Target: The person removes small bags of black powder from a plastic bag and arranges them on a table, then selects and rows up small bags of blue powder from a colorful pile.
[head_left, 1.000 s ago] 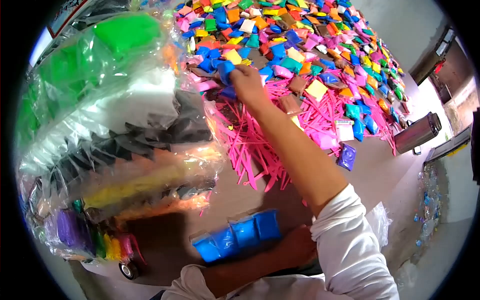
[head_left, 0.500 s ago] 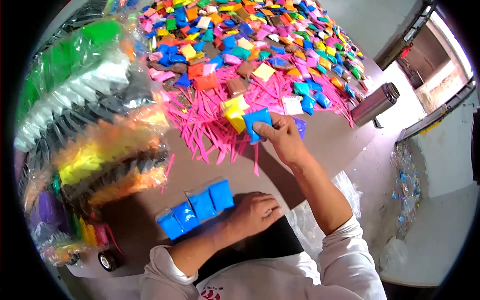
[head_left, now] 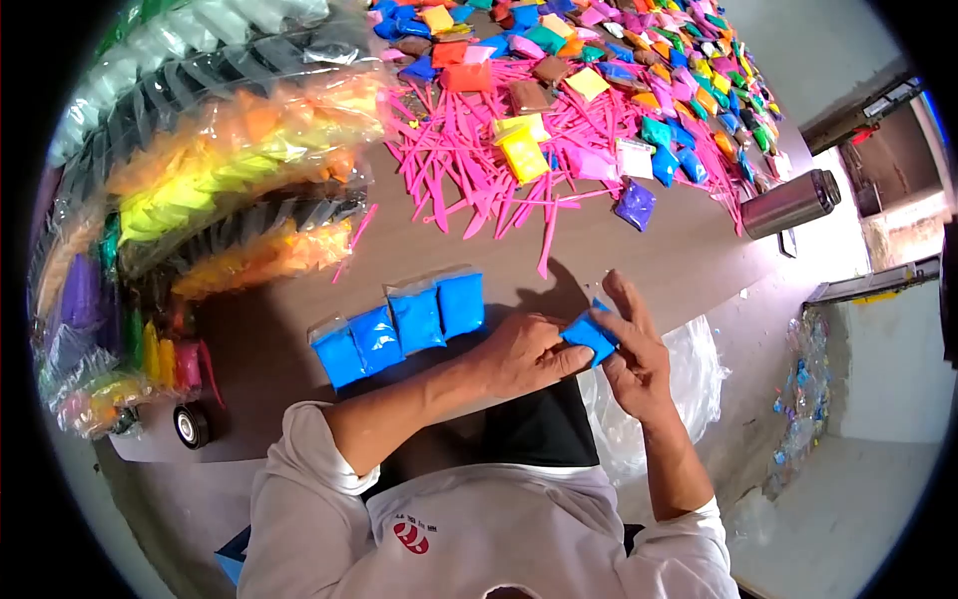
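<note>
A small blue packet (head_left: 589, 337) is held between my two hands, in front of my body near the table's edge. My left hand (head_left: 521, 351) is closed on its left side, thumb along the lower edge. On the other side, the thumb and fingers of my right hand (head_left: 637, 361) grip the packet and partly cover it. To the left of my left hand lies a row of several blue packets (head_left: 413, 317) side by side, with clear plastic edges along the top.
Pink plastic sticks (head_left: 459, 165) and a heap of coloured packets (head_left: 639, 50) cover the table's far side. A purple packet (head_left: 636, 205) lies nearer. Bagged packet strips (head_left: 249, 130) are stacked at left, a black roll (head_left: 191, 426) below. A metal flask (head_left: 788, 205) lies at right.
My right hand has brought the blue packet from beside the pink sticks down to my left hand, which now grips it too. The view has tilted downward.
</note>
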Demonstrator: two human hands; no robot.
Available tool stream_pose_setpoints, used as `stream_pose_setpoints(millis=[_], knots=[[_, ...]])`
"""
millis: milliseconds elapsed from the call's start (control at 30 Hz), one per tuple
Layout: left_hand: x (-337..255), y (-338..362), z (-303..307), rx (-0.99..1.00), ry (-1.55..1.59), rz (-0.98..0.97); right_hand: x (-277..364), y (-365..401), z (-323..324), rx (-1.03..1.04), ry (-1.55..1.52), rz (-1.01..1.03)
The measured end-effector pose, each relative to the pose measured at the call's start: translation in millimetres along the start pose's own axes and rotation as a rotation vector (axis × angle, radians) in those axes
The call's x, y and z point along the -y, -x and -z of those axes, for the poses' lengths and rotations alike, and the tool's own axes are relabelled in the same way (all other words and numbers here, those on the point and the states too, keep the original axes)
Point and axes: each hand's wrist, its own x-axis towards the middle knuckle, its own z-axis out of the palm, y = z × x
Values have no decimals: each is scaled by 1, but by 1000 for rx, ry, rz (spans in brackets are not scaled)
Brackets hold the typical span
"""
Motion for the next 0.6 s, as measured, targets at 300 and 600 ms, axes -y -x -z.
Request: stream_pose_setpoints(millis=[300, 600], knots=[[-3, -2, 2, 53, 230, 23, 7, -11, 5, 9, 97, 61], [1, -2, 2, 55, -37, 27, -1, -4, -1, -269, -711, -228]])
